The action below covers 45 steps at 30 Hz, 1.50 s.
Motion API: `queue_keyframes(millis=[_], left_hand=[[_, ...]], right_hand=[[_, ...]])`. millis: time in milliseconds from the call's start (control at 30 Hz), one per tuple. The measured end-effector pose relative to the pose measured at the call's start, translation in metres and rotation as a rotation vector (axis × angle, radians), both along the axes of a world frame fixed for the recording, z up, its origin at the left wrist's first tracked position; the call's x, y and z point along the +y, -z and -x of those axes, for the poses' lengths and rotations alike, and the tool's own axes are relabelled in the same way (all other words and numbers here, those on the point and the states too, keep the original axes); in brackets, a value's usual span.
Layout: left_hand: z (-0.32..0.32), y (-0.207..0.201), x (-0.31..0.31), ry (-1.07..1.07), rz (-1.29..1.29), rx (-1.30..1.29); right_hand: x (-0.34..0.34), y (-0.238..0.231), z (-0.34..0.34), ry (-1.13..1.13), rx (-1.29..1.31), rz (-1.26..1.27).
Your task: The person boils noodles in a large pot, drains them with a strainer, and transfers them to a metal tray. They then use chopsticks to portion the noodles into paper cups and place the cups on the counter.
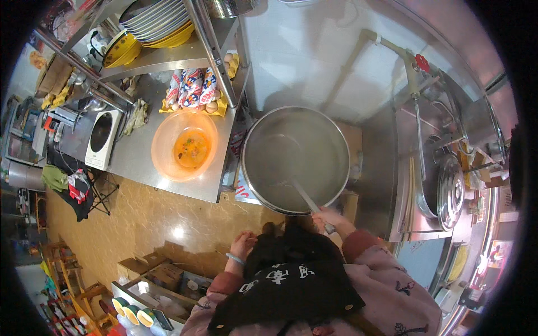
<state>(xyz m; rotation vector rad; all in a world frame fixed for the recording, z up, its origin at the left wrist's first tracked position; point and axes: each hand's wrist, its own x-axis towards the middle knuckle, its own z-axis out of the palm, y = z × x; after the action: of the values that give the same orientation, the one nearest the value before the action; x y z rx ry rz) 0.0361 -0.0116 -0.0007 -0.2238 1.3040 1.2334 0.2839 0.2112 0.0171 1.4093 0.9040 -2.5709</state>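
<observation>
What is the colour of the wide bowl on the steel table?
The wide bowl is pale, see-through orange; it shows in the head view.

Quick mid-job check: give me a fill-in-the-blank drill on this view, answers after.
1. The metal utensil reaching into the large pot is gripped by the ____ hand.
2. The orange bowl stands to the ____ of the pot.
3. The valve handle on the pipe is coloured ____.

Missing words: right; left; red.

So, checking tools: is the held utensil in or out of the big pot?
In: the utensil reaches from the right hand across the pot's rim, inside.
</observation>
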Motion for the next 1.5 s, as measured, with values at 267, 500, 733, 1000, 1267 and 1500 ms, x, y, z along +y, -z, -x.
queue_keyframes(millis=[267,500,733,1000,1267,1500], left_hand=[[-0.012,-0.002,0.032,0.016,0.006,0.057],[-0.022,0.0,0.04,-0.017,-0.009,0.063],[-0.022,0.008,0.034,-0.067,-0.017,0.067],[-0.02,-0.006,0.008,-0.18,0.033,0.04],[-0.017,-0.006,-0.009,-0.232,0.058,0.059],[-0.015,0.01,-0.015,-0.221,-0.025,0.034]], right_hand=[[0.041,-0.046,-0.083,-0.041,-0.014,0.064],[0.131,-0.13,-0.124,-0.663,-0.484,-0.852],[0.139,-0.157,-0.068,-1.19,-0.712,-1.519],[0.149,-0.153,-0.023,-1.488,-0.706,-0.711],[0.136,-0.03,-0.016,-0.852,-0.208,-0.153],[0.105,0.002,0.004,-0.231,-0.07,0.185]])
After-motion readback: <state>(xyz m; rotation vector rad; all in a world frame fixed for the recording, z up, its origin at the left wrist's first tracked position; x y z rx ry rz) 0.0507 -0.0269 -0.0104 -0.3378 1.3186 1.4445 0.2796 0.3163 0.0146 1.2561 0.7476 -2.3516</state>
